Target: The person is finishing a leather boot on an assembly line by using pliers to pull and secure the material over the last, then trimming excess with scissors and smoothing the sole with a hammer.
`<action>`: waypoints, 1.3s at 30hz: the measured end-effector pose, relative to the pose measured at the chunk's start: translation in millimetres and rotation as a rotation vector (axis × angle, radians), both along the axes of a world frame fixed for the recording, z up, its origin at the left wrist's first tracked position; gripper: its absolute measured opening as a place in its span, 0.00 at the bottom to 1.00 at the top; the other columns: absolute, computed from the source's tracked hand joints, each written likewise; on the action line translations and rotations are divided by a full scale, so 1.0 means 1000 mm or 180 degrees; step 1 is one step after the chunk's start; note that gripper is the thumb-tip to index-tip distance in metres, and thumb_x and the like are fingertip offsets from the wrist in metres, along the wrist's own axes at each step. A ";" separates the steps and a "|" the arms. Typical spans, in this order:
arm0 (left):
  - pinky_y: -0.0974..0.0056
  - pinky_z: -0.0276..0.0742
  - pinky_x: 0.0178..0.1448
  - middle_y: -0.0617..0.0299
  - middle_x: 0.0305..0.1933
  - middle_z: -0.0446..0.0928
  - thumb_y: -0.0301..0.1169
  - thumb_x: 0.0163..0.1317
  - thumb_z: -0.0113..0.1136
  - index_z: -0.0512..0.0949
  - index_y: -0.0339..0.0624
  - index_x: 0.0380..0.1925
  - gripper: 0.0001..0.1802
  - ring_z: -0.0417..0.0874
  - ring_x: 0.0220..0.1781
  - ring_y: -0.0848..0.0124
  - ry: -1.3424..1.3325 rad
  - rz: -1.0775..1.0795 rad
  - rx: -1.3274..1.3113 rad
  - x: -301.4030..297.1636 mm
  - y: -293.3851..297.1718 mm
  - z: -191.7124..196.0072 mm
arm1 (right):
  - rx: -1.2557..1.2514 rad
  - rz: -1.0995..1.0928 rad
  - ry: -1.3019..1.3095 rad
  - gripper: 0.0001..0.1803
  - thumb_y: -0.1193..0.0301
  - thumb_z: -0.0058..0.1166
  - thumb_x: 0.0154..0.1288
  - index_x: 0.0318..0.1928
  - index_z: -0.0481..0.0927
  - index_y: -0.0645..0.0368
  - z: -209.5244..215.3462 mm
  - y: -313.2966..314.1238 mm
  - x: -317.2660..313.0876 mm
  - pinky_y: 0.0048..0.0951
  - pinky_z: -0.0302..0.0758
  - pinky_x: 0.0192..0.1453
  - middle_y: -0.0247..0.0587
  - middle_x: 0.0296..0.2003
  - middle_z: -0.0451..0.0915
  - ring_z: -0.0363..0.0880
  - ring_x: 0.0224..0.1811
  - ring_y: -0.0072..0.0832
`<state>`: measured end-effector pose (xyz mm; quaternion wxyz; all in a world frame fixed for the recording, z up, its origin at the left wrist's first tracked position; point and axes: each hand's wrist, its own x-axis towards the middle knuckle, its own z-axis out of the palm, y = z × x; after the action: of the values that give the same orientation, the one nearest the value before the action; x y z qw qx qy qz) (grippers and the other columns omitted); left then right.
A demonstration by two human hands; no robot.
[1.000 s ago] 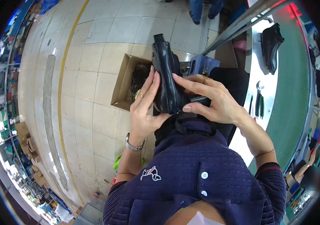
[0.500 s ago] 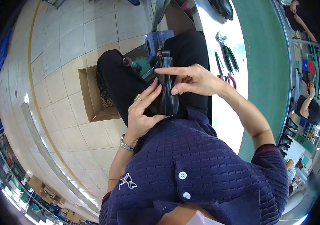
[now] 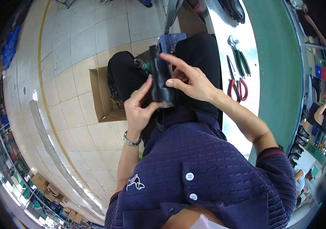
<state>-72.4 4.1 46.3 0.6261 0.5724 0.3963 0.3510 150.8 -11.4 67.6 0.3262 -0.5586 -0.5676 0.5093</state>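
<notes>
A black leather shoe upper (image 3: 160, 78) is held upright over my lap. My left hand (image 3: 140, 108) grips its lower left side from below, thumb against the leather, a ring on one finger and a metal bracelet at the wrist. My right hand (image 3: 189, 80) clasps its right side, index finger stretched over the top edge. Both hands hold the piece between them, above my black trousers.
An open cardboard box (image 3: 101, 95) with dark pieces stands on the tiled floor at my left. At my right, a white bench edge carries red-handled pliers (image 3: 236, 87) and green-handled pliers (image 3: 241, 59) beside a green conveyor belt (image 3: 277, 76). Another person sits at far right.
The view has tilted down and turned, so the box and bench have shifted in the picture. Both hands keep hold of the black leather piece, now lower over my lap.
</notes>
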 end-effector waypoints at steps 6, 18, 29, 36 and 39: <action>0.70 0.76 0.53 0.52 0.53 0.79 0.20 0.58 0.64 0.75 0.28 0.57 0.25 0.81 0.47 0.72 -0.0748 0.1384 0.0177 -0.026 0.055 0.022 | 0.0733 0.0429 0.0145 0.64 0.55 0.74 0.50 0.76 0.39 0.51 -0.032 -0.024 -0.030 0.38 0.62 0.70 0.59 0.68 0.61 0.67 0.66 0.42; 0.73 0.72 0.47 0.61 0.41 0.82 0.38 0.65 0.64 0.81 0.29 0.48 0.21 0.77 0.41 0.78 0.0661 0.1110 -0.0003 -0.012 0.107 0.027 | -0.0895 0.0078 0.0984 0.60 0.51 0.69 0.55 0.75 0.43 0.60 0.021 -0.031 -0.043 0.33 0.66 0.65 0.61 0.60 0.70 0.72 0.61 0.41; 0.72 0.73 0.47 0.58 0.39 0.85 0.45 0.69 0.57 0.82 0.40 0.50 0.21 0.79 0.40 0.79 0.1784 0.1025 0.0680 0.002 0.107 -0.002 | -0.0676 -0.0062 -0.0031 0.30 0.58 0.59 0.66 0.63 0.72 0.61 -0.013 -0.013 0.011 0.31 0.73 0.58 0.47 0.49 0.81 0.79 0.54 0.29; 0.71 0.72 0.37 0.59 0.27 0.80 0.41 0.69 0.57 0.81 0.41 0.51 0.19 0.73 0.29 0.79 0.1495 0.0944 0.0599 0.012 0.106 -0.001 | 0.0097 -0.2235 -0.3657 0.33 0.55 0.56 0.66 0.65 0.69 0.60 -0.104 -0.049 0.203 0.47 0.68 0.61 0.61 0.51 0.75 0.72 0.55 0.53; 0.70 0.74 0.44 0.53 0.43 0.82 0.36 0.64 0.62 0.77 0.39 0.56 0.21 0.77 0.37 0.75 0.0946 0.0765 0.0768 0.010 0.104 -0.008 | 0.0007 -0.1780 -0.3964 0.31 0.56 0.51 0.69 0.67 0.67 0.59 -0.119 -0.062 0.209 0.45 0.68 0.59 0.61 0.47 0.75 0.72 0.55 0.50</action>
<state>-62.5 107.9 38.1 0.4415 0.6372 0.5048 0.3797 359.5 -73.5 -51.3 0.0587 -0.8728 -0.4844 -0.0111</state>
